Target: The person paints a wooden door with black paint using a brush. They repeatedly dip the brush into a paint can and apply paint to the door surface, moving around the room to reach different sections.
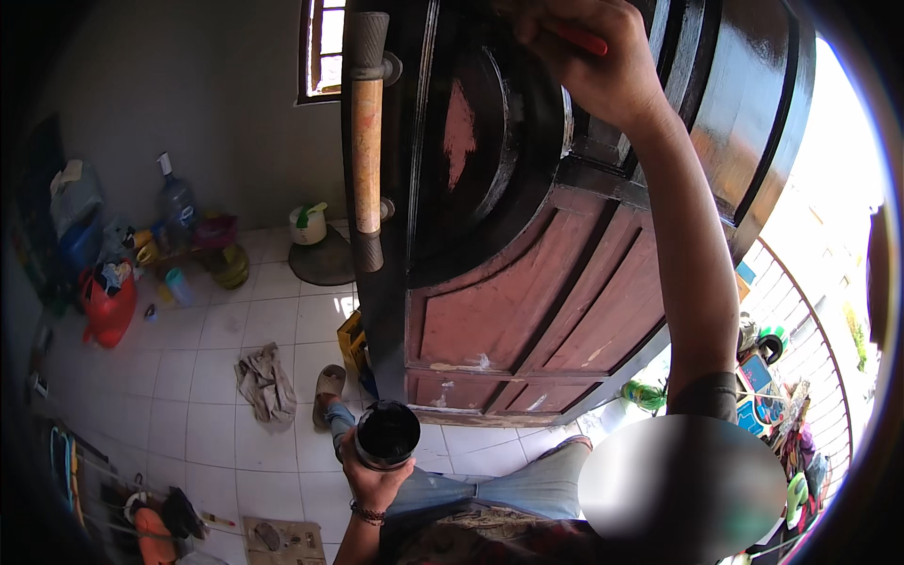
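My left hand (376,480) holds up a round can of black paint (388,432) in front of my legs. At the top of the view, my right hand (600,60) grips a red-handled paintbrush (580,37) against the upper part of a wooden panel door (494,311). The bristles are lost in shadow there. Glossy black paint covers the door's upper panels and curved moulding, while the lower panels are bare reddish brown. An unpainted reddish patch (460,134) shows inside the dark oval. A long wooden pull handle (367,155) runs down the door's left side.
A crumpled cloth (266,381) lies on the white tiled floor (212,431). Cardboard (284,542) and another brush (219,520) are at lower left. A yellow crate (352,342) stands behind the door's edge. Bottles and a red bag (109,304) line the left wall; a railing (812,304) curves right.
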A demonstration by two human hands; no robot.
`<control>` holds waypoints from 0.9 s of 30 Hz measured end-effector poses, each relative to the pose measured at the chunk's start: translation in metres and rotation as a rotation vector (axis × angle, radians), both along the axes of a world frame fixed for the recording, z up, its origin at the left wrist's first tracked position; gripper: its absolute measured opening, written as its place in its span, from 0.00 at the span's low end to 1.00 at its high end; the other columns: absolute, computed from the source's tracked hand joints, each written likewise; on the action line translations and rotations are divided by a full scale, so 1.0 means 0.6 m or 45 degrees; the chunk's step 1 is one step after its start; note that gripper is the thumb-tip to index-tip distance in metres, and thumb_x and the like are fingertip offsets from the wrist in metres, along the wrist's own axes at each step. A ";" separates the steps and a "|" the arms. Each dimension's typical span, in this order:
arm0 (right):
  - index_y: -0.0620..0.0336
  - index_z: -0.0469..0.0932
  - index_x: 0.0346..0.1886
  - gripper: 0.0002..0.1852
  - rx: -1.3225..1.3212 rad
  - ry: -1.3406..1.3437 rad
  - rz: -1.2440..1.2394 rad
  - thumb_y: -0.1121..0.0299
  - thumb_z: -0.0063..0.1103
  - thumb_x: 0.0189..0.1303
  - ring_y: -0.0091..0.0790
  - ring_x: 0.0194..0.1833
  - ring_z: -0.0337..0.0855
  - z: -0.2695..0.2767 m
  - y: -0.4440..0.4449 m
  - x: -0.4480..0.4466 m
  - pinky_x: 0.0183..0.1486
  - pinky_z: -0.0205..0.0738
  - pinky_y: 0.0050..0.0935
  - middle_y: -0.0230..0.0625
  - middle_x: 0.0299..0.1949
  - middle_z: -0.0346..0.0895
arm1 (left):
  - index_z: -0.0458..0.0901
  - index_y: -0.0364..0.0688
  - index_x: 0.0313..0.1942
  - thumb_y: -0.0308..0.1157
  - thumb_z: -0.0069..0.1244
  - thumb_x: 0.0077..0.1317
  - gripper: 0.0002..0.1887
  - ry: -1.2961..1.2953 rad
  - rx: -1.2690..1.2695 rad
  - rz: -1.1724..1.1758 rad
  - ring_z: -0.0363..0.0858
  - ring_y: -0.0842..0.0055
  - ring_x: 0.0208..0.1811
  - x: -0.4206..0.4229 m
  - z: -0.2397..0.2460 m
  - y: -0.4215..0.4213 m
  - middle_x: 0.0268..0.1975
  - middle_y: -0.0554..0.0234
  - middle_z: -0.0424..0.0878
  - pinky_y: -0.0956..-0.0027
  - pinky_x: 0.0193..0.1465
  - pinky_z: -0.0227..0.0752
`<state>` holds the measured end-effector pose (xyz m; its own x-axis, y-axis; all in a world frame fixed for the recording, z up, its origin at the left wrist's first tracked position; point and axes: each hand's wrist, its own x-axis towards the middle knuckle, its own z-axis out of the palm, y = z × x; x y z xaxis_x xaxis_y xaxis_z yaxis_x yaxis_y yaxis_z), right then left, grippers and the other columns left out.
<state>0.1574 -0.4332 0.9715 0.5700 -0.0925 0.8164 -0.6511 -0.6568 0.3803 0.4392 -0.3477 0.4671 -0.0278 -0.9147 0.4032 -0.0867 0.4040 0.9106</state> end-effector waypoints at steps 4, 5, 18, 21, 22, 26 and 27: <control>0.60 0.78 0.26 0.10 0.152 0.488 -0.362 0.88 0.61 0.44 0.44 0.55 0.84 -0.083 -0.005 -0.028 0.47 0.85 0.36 0.39 0.43 0.82 | 0.68 0.36 0.63 0.34 0.78 0.37 0.50 0.053 0.021 -0.019 0.83 0.66 0.53 0.000 -0.002 0.001 0.53 0.55 0.81 0.61 0.58 0.77; 0.59 0.79 0.24 0.09 0.118 0.434 -0.379 0.84 0.59 0.38 0.46 0.41 0.82 -0.114 0.006 -0.020 0.43 0.82 0.40 0.38 0.33 0.75 | 0.68 0.36 0.63 0.35 0.78 0.37 0.51 0.058 0.025 -0.010 0.83 0.65 0.53 0.004 -0.006 0.000 0.53 0.54 0.81 0.61 0.58 0.77; 0.57 0.84 0.39 0.15 -0.259 0.165 -0.268 0.80 0.64 0.44 0.47 0.41 0.87 -0.076 0.014 -0.005 0.46 0.83 0.38 0.41 0.38 0.84 | 0.68 0.35 0.63 0.35 0.78 0.37 0.51 0.064 0.023 -0.042 0.83 0.64 0.53 -0.004 -0.001 -0.007 0.54 0.53 0.80 0.60 0.59 0.77; 0.57 0.82 0.36 0.17 0.074 0.257 -0.429 0.77 0.69 0.36 0.47 0.49 0.81 -0.219 -0.002 -0.035 0.47 0.84 0.38 0.43 0.48 0.73 | 0.68 0.36 0.63 0.34 0.78 0.38 0.51 0.054 0.030 -0.052 0.83 0.64 0.54 0.000 -0.015 -0.004 0.54 0.53 0.80 0.60 0.59 0.77; 0.57 0.82 0.35 0.16 0.155 0.371 -0.553 0.74 0.70 0.37 0.46 0.49 0.81 -0.278 0.000 -0.048 0.44 0.86 0.36 0.46 0.47 0.72 | 0.68 0.36 0.63 0.34 0.78 0.38 0.51 0.074 0.051 -0.069 0.82 0.64 0.54 -0.001 -0.010 -0.002 0.54 0.53 0.80 0.60 0.60 0.76; 0.60 0.82 0.29 0.09 0.668 0.260 -0.342 0.79 0.67 0.40 0.43 0.46 0.86 -0.409 0.052 -0.030 0.39 0.89 0.37 0.46 0.45 0.76 | 0.67 0.37 0.62 0.29 0.78 0.40 0.48 0.039 0.001 -0.101 0.82 0.72 0.52 0.006 0.000 -0.005 0.54 0.59 0.80 0.65 0.59 0.78; 0.61 0.82 0.29 0.09 0.751 0.165 -0.293 0.82 0.65 0.41 0.43 0.44 0.86 -0.396 0.064 -0.016 0.39 0.88 0.37 0.44 0.44 0.77 | 0.67 0.37 0.62 0.29 0.78 0.41 0.47 0.019 -0.018 -0.091 0.82 0.74 0.52 0.011 -0.001 -0.007 0.54 0.60 0.80 0.66 0.58 0.78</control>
